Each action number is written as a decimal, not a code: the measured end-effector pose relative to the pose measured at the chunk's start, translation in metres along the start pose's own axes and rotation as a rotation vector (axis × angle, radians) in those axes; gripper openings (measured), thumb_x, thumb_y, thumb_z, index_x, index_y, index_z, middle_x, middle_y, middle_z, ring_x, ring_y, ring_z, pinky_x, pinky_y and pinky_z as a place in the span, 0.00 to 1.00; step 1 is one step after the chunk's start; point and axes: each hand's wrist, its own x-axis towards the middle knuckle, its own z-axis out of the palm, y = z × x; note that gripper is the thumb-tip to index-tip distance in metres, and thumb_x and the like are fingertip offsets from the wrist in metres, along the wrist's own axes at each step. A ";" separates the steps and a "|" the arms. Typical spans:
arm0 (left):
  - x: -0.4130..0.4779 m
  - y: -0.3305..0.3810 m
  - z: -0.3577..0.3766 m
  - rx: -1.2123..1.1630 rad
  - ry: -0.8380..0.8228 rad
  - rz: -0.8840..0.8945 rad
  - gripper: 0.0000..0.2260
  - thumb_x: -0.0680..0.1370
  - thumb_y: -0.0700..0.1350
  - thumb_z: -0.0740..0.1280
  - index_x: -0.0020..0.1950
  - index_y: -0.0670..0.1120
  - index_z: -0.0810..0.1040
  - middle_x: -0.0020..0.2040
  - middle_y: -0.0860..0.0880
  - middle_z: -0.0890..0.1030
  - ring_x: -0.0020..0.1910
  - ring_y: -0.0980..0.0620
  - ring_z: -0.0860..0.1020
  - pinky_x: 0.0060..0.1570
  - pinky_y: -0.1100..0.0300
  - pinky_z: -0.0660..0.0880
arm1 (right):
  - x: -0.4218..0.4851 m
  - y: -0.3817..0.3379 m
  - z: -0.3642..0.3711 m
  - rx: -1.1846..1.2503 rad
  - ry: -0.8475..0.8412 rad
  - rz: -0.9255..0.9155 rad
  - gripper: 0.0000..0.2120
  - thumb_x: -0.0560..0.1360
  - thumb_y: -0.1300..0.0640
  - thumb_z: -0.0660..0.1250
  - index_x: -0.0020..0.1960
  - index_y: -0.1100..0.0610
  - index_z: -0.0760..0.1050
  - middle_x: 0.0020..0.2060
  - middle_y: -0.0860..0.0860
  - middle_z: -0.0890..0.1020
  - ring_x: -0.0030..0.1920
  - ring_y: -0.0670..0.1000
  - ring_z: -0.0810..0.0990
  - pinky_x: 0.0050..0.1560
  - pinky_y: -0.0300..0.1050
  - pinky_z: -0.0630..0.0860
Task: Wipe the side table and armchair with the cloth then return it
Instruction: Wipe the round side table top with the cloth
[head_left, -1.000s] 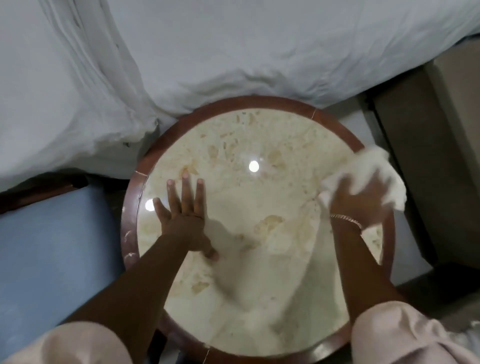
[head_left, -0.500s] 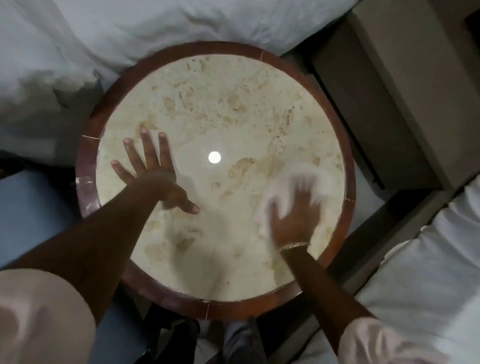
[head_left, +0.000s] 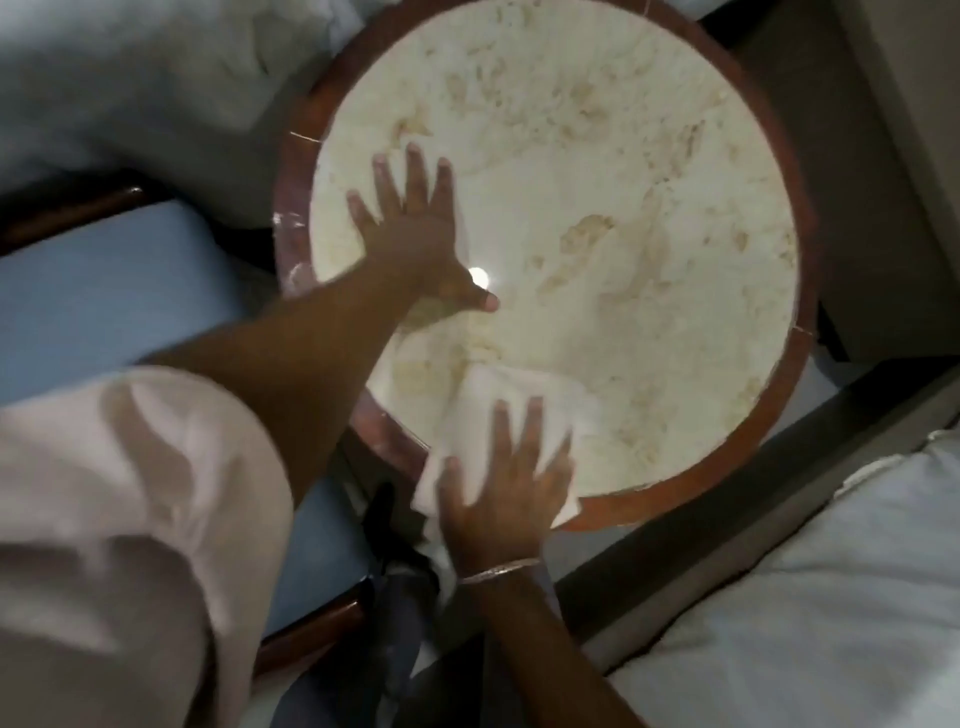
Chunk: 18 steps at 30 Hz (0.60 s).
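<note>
A round side table (head_left: 623, 171) with a cream marble top and a red-brown wooden rim fills the upper middle of the view. My left hand (head_left: 410, 228) lies flat on its left part, fingers spread, holding nothing. My right hand (head_left: 506, 488) presses flat on a white cloth (head_left: 478, 410) at the table's near edge; the cloth hangs partly over the rim. The armchair's blue seat (head_left: 119, 291) with a dark wooden frame lies left of the table.
White bedding (head_left: 135, 78) is bunched at the upper left, touching the table's rim. A beige cabinet (head_left: 893, 156) stands to the right. More white bedding (head_left: 810, 597) and a dark bed frame lie at the lower right.
My right hand has slid the cloth from the table's right side towards me and leftward, to the near edge. My left hand stays flat on the table. The view has shifted.
</note>
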 end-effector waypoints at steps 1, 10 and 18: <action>-0.010 -0.003 0.005 -0.064 0.073 0.043 0.61 0.67 0.74 0.68 0.82 0.47 0.34 0.83 0.44 0.33 0.81 0.37 0.33 0.77 0.31 0.35 | -0.002 -0.022 0.003 0.001 -0.067 0.018 0.35 0.73 0.37 0.59 0.77 0.48 0.60 0.79 0.53 0.60 0.78 0.65 0.54 0.74 0.66 0.56; -0.164 0.008 0.143 -0.272 0.588 0.109 0.27 0.83 0.58 0.52 0.82 0.52 0.57 0.84 0.46 0.56 0.83 0.40 0.51 0.75 0.28 0.57 | 0.130 0.008 -0.062 0.093 -0.262 -0.205 0.32 0.72 0.66 0.60 0.76 0.58 0.61 0.78 0.60 0.60 0.78 0.60 0.56 0.78 0.60 0.56; -0.030 -0.045 0.053 -0.037 0.653 -0.125 0.35 0.77 0.58 0.59 0.83 0.54 0.55 0.85 0.46 0.55 0.84 0.40 0.50 0.75 0.27 0.50 | 0.206 0.019 -0.062 -0.368 -0.673 -0.360 0.58 0.67 0.46 0.77 0.79 0.48 0.37 0.80 0.55 0.41 0.77 0.70 0.41 0.74 0.66 0.59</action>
